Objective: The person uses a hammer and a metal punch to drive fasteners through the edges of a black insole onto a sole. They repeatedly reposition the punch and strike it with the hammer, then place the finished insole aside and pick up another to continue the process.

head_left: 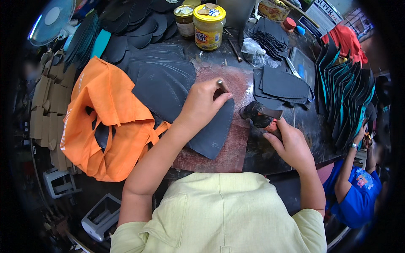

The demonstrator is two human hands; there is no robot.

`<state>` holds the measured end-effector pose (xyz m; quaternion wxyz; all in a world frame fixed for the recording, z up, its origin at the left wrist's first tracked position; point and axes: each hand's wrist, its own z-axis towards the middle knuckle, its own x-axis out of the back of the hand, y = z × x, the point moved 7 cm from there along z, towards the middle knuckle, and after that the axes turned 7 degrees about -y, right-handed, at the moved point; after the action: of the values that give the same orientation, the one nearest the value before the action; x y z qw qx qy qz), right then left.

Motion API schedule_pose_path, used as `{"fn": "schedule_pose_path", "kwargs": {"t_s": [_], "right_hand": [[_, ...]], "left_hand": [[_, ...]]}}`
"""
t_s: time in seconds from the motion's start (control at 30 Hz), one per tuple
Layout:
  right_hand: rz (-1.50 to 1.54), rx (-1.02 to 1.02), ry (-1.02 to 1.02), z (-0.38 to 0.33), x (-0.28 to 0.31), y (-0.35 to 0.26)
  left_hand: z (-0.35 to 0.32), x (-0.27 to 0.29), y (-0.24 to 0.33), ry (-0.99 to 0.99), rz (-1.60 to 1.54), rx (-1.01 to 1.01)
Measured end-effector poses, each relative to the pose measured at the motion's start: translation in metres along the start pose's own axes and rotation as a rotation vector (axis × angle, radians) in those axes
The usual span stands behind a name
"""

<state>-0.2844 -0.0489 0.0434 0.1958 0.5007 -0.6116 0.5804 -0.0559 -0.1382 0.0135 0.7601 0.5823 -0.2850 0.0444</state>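
My left hand [202,102] is closed around a short metal punch [222,85], held over the edge of a black, sole-shaped sheet piece [211,137]. Small marks run along that piece's border, and a light mark shows near its lower tip. Beneath the piece lies a worn reddish mat [237,154]. Just right of the mat, my right hand [293,145] grips a hammer [270,113] by its handle, with the head apart from the punch. More black pieces [162,69] are fanned out beyond my left hand. Whether the punch tip touches the piece is hidden by my fingers.
An orange cloth bag [114,118] lies at the left. Jars [209,29] stand at the back. Scissors [292,67] lie by a small stack of black pieces [284,84]. Black and teal sheets [346,92] stand at the right, near a person in blue [354,192].
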Motion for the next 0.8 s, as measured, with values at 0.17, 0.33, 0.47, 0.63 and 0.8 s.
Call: {"fn": "schedule_pose_path", "kwargs": {"t_s": [0.17, 0.33, 0.47, 0.63, 0.8], "right_hand": [[0.069, 0.005, -0.007, -0.001, 0.003, 0.004], [0.064, 0.045, 0.028, -0.002, 0.015, -0.005], [0.088, 0.115, 0.104, -0.009, 0.038, -0.021], [0.054, 0.263, 0.239, -0.026, 0.072, -0.044], [0.516, 0.554, 0.541, -0.029, 0.073, -0.053]], "left_hand": [[0.002, -0.002, -0.01, -0.017, 0.043, 0.021], [0.002, -0.007, -0.004, -0.06, 0.149, -0.023], [0.002, -0.006, 0.004, -0.062, 0.194, -0.051], [0.003, -0.008, 0.012, -0.063, 0.255, -0.055], [0.0, -0.014, 0.021, -0.076, 0.337, -0.119]]}}
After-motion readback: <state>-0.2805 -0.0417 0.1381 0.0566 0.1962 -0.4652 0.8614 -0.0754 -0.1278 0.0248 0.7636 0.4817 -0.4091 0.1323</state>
